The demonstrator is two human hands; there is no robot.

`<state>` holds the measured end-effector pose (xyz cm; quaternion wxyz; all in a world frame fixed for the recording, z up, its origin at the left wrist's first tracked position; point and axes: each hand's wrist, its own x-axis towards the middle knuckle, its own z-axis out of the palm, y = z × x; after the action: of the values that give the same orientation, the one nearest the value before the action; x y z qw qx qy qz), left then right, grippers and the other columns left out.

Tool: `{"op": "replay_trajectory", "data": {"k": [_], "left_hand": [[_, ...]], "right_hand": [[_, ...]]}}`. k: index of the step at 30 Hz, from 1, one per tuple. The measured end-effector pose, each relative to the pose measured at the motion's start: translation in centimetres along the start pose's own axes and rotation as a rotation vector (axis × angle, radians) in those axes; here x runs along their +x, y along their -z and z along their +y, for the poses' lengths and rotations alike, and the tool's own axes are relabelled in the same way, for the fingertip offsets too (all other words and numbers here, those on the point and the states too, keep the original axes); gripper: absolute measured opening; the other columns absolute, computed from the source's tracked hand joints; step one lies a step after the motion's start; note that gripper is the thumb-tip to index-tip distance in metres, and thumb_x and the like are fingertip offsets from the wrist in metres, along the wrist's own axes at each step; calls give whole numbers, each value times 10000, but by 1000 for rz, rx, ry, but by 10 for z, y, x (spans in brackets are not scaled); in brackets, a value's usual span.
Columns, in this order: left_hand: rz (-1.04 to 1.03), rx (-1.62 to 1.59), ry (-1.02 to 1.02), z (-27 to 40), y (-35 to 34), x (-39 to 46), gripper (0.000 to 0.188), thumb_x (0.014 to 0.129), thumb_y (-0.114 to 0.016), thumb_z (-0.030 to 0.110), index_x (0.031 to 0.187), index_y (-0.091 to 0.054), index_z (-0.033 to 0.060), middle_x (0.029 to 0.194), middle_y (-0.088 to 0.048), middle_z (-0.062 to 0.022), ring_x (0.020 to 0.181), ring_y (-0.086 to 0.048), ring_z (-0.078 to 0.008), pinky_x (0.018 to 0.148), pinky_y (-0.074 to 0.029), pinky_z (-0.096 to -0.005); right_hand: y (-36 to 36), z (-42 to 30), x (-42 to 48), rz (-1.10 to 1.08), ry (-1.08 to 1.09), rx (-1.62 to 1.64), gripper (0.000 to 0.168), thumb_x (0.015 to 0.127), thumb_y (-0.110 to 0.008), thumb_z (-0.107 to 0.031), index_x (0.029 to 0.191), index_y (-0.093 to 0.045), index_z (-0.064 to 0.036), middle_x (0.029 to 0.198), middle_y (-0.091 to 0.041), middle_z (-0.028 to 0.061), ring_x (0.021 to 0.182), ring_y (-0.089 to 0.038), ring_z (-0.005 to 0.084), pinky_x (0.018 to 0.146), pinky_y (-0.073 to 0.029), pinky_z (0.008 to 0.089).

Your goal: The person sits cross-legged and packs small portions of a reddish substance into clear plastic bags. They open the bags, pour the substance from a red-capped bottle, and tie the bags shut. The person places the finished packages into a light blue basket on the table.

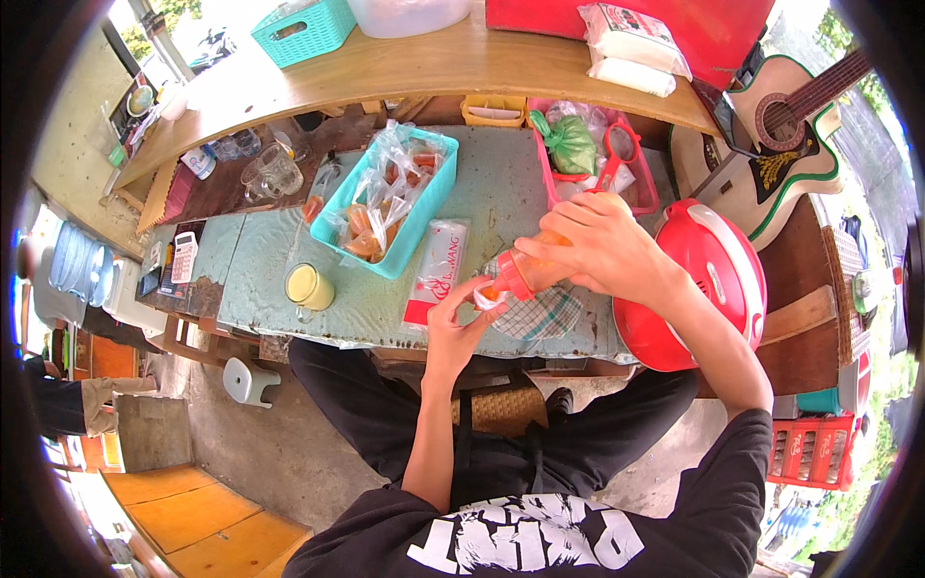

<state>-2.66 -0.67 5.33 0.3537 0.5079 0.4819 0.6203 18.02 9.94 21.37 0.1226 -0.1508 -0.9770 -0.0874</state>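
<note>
My right hand [603, 242] grips a clear squeeze bottle [545, 261] of orange-red sauce, tipped so its red cap [514, 275] points down to the left. Just below the nozzle, my left hand [464, 312] pinches a small clear plastic bag [489, 295] by its opened mouth, with some orange sauce showing inside. Beneath both lies a checked cloth [538, 316] on the table. A white and red printed plastic packet [438, 271] lies left of the cloth. Farther left stands a turquoise basket [394, 269] holding several knotted bags of orange sauce [359, 219].
A glass mug of yellow drink [309, 287] stands near the table's front edge. Right of my hands is a red rice cooker [694, 289]. A pink basket [645, 170] holds a green bag [571, 147] and red-handled scissors [618, 160]. A wooden shelf [405, 61] overhangs the back; a guitar [751, 166] leans right.
</note>
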Motion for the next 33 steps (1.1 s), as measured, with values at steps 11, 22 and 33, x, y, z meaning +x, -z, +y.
{"op": "replay_trajectory", "data": {"k": [11, 22, 33], "left_hand": [[9, -2, -14, 5, 1, 0, 410, 779, -809, 30, 1165, -672, 16, 1062, -720, -67, 889, -630, -120, 827, -498, -280], [-2, -6, -14, 6, 3, 1, 425, 782, -807, 19, 1178, -654, -4, 1096, -707, -79, 941, -644, -133, 852, -506, -286], [-68, -68, -3, 13, 7, 1, 469, 821, -746, -68, 1258, -579, -34, 1201, -628, -82, 1084, -605, -154, 967, -477, -312]], "right_hand": [[-1, 0, -1, 20, -4, 1, 778, 539, -846, -149, 1264, -576, -232, 1069, -583, 13, 1051, -589, 217, 913, -431, 401], [-3, 3, 0, 95, 10, -6, 720, 550, -833, -143, 1224, -597, -235, 1042, -581, 13, 1006, -590, 224, 863, -450, 391], [-9, 8, -2, 39, -5, 110, 727, 622, -803, -140, 1310, -571, -193, 1126, -580, 65, 1093, -581, 260, 966, -439, 426]]}}
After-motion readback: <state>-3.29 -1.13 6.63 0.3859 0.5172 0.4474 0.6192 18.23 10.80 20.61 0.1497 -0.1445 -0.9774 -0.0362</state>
